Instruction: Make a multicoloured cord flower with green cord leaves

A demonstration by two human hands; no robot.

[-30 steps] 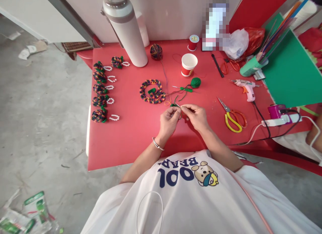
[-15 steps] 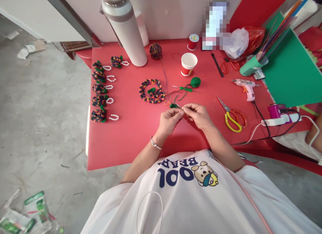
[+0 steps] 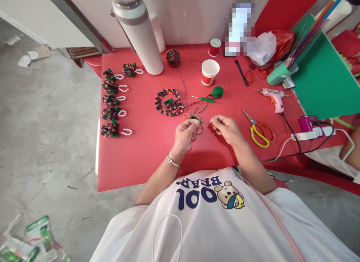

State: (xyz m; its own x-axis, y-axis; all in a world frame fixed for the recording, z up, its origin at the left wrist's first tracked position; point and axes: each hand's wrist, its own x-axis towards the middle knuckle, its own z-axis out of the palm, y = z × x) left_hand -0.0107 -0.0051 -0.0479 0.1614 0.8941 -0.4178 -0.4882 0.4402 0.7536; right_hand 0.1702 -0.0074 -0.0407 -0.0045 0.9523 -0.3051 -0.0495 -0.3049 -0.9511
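My left hand (image 3: 186, 135) is closed in a pinch on green yarn (image 3: 200, 130), which hangs in a loose loop from the fingertips. A thin metal needle (image 3: 199, 118) shows just beyond those fingertips. Apart from it, my right hand (image 3: 226, 129) is also pinched; whatever sits between its fingertips is too small to make out. Past my left hand lies a multicoloured knitted or braided strip (image 3: 169, 112), curled into a ring with a green end. A green yarn ball (image 3: 217, 92) rests beyond my hands, with another needle-like tool (image 3: 196, 97) near it.
Several yarn rosettes (image 3: 109, 130) with white bead loops (image 3: 126, 131) line the left of the red table (image 3: 135, 164). Around the back are a tall flask (image 3: 143, 40), a multicoloured yarn ball (image 3: 173, 58) and a paper cup (image 3: 210, 72). Scissors (image 3: 258, 132) and a glue gun (image 3: 277, 98) lie right.
My hands, together before, have moved apart: the right one slightly right, the left one slightly left. A green yarn loop now shows below the left fingertips.
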